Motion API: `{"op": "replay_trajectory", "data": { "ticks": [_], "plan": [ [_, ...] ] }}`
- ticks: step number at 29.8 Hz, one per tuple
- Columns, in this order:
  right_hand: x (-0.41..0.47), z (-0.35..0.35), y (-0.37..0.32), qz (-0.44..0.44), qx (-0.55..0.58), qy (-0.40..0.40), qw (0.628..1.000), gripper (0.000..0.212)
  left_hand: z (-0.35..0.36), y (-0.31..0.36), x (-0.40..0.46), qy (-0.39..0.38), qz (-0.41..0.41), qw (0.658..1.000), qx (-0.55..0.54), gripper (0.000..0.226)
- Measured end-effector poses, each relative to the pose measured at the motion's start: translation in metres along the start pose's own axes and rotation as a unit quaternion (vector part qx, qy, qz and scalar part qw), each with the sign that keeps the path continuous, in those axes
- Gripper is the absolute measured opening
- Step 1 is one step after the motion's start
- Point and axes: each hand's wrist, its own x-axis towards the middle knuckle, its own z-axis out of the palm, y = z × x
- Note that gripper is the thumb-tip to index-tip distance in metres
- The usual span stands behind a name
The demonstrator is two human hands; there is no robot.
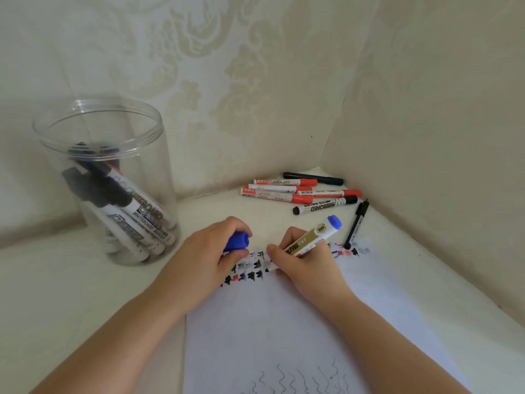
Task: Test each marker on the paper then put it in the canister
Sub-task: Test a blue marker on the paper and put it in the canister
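Observation:
My right hand (pixel 304 258) grips a white and gold marker with a blue end (pixel 315 236), tip down on the white paper (pixel 284 331) among small black, red and blue test marks. The tip itself is hidden by my fingers. My left hand (pixel 216 251) holds the blue cap (pixel 237 241) just left of it, resting on the paper's top edge. The clear plastic canister (pixel 113 155) stands open at the left with several black-capped whiteboard markers inside. Loose markers lie at the back right: several red-capped ones (pixel 279 190), a black whiteboard marker (pixel 325 205) and two thin black pens (pixel 314 178) (pixel 356 223).
The cream surface meets patterned walls that form a corner behind the loose markers (pixel 321 166). Wavy pen lines run along the paper's near edge (pixel 301 379). Bare surface lies between the canister and the paper.

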Motion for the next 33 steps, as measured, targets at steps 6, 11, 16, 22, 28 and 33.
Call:
{"op": "replay_trajectory", "data": {
  "ticks": [6,11,16,22,28,33],
  "plan": [
    [-0.003,0.003,0.001,-0.022,-0.012,-0.017,1.000,0.027,0.002,-0.003,-0.001,-0.001,0.018,1.000,0.010,0.026],
    [-0.002,0.000,0.002,-0.023,-0.001,-0.004,1.000,0.027,0.004,-0.005,-0.003,-0.007,0.017,1.000,0.022,0.027],
    [-0.003,0.001,0.002,-0.038,-0.009,-0.020,0.999,0.027,0.005,-0.007,-0.002,-0.012,0.020,0.999,0.034,0.028],
    [-0.003,-0.001,0.001,-0.039,-0.017,-0.019,0.999,0.027,0.005,-0.007,-0.002,-0.017,0.020,0.999,0.038,0.028],
    [-0.002,-0.002,0.001,-0.028,-0.015,-0.019,0.999,0.028,0.006,-0.006,-0.002,-0.011,0.016,0.999,0.037,0.035],
    [-0.002,-0.009,-0.002,0.014,0.085,0.005,0.996,0.030,0.005,-0.005,-0.002,-0.028,0.030,0.999,0.023,0.038]
  ]
}}
